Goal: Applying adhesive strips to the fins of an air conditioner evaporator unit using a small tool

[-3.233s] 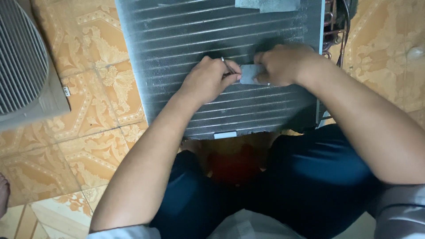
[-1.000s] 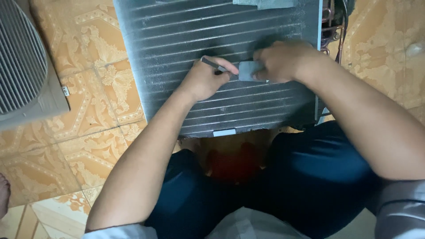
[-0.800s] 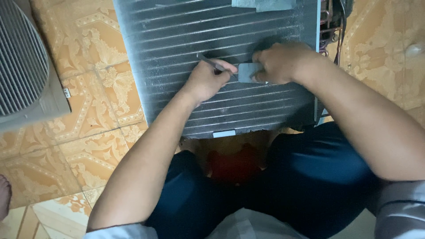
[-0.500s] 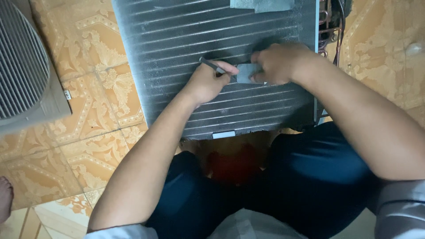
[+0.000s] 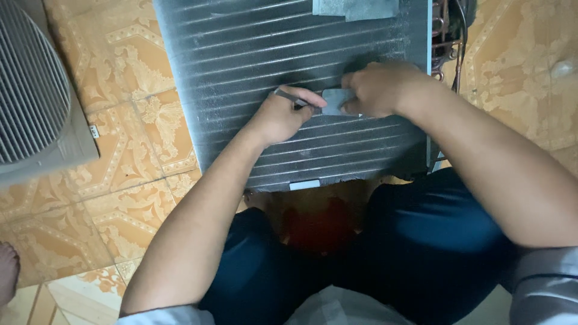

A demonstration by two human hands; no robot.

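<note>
A finned metal condenser coil (image 5: 253, 54) lies on the tiled floor in front of me. My left hand (image 5: 283, 114) rests on the fins and grips a thin dark tool (image 5: 288, 96) that points right. My right hand (image 5: 379, 87) presses a small grey patch (image 5: 334, 101) against the fins just right of the tool's tip. The two hands almost touch. Another grey patch (image 5: 355, 7) sits at the coil's far edge.
A grey fan grille cover (image 5: 33, 102) lies at the left. Copper pipes and a black cable (image 5: 448, 36) run along the coil's right end. Someone's bare toes (image 5: 7, 277) show at bottom left. My legs in dark trousers (image 5: 421, 241) fill the foreground.
My left hand has shifted a little along the fins with the tool, its tip staying at the patch. My right hand has stayed on the patch.
</note>
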